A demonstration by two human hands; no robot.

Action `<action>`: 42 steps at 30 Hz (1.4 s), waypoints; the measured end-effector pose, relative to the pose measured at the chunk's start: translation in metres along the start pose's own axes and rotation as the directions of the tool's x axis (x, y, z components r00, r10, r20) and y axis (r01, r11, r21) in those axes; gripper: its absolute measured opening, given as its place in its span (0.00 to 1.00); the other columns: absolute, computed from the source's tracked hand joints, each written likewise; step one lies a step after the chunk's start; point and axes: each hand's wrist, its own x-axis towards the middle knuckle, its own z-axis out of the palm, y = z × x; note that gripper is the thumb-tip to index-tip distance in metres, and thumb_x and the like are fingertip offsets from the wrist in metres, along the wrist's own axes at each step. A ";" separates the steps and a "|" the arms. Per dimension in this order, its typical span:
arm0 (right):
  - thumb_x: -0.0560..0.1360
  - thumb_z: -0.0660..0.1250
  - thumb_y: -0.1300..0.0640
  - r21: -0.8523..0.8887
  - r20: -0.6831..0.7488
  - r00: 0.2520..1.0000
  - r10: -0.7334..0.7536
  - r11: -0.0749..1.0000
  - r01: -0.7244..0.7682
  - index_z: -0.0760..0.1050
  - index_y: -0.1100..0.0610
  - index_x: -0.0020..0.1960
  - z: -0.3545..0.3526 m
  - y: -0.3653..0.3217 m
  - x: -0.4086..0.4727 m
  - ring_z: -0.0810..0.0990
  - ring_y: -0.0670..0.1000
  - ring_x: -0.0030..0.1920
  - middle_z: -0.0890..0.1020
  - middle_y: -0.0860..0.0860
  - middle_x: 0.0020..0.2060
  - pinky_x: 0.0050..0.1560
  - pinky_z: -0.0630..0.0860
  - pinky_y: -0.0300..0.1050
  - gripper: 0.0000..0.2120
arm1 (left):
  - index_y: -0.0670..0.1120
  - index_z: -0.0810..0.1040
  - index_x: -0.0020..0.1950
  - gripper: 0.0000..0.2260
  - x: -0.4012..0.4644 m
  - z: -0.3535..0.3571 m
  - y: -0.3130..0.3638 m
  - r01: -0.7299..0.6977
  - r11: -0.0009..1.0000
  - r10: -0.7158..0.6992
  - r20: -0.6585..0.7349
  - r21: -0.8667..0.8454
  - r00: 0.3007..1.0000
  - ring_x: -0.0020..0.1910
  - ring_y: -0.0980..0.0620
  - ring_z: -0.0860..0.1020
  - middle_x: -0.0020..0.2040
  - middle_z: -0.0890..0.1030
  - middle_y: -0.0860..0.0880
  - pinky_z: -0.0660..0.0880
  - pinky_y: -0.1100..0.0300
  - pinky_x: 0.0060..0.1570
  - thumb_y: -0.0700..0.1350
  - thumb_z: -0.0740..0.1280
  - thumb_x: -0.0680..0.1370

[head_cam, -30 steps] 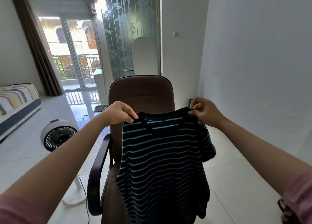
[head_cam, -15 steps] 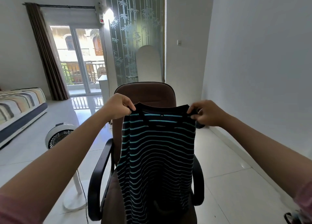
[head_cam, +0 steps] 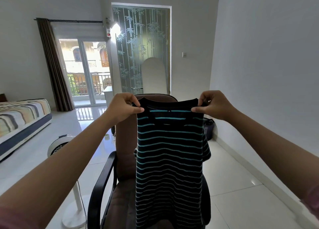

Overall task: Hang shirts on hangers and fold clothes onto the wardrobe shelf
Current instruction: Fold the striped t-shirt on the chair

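Note:
A black shirt with thin teal stripes [head_cam: 169,156] hangs straight down in front of me, held up by its two shoulders. My left hand [head_cam: 123,107] pinches the left shoulder beside the collar. My right hand [head_cam: 213,107] pinches the right shoulder. The shirt looks narrow, with a sleeve showing behind its right edge. Its lower part drapes over the seat of a brown office chair [head_cam: 125,142]. No hanger or wardrobe is in view.
The brown chair with black armrests stands directly ahead. A white pedestal fan [head_cam: 59,145] stands on the floor to the left, a striped mattress [head_cam: 20,116] further left. A dark bag [head_cam: 208,128] sits by the right wall. White tiled floor lies to the right.
Both hands have lifted the shirt higher and the view has tilted up. The sleeves are tucked back, so the shirt hangs narrower than a second ago.

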 end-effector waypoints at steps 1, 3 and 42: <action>0.63 0.80 0.60 0.015 0.034 0.999 -0.002 1.000 0.001 0.72 0.55 0.30 -0.004 -0.002 0.001 0.66 0.44 0.25 0.71 0.50 0.24 0.30 0.65 0.33 0.16 | 0.49 0.78 0.31 0.12 0.001 0.000 0.001 0.000 0.999 0.000 0.007 -0.033 1.000 0.38 0.45 0.76 0.34 0.79 0.46 0.75 0.51 0.46 0.36 0.78 0.65; 0.62 0.80 0.62 0.036 0.121 0.993 -0.002 0.999 -0.002 0.70 0.56 0.29 -0.011 -0.006 0.004 0.63 0.43 0.24 0.68 0.49 0.23 0.28 0.63 0.33 0.18 | 0.51 0.79 0.30 0.14 0.004 -0.001 0.003 0.007 0.996 -0.003 0.048 -0.085 0.999 0.39 0.45 0.76 0.34 0.79 0.47 0.76 0.46 0.50 0.33 0.76 0.66; 0.64 0.74 0.74 0.201 0.473 0.869 0.142 0.943 -0.264 0.74 0.58 0.39 -0.005 -0.006 0.009 0.81 0.54 0.40 0.80 0.57 0.40 0.44 0.81 0.47 0.14 | 0.41 0.77 0.37 0.11 0.006 0.006 0.006 0.264 0.955 -0.205 0.341 -0.137 0.918 0.33 0.54 0.81 0.34 0.80 0.47 0.78 0.67 0.32 0.25 0.69 0.69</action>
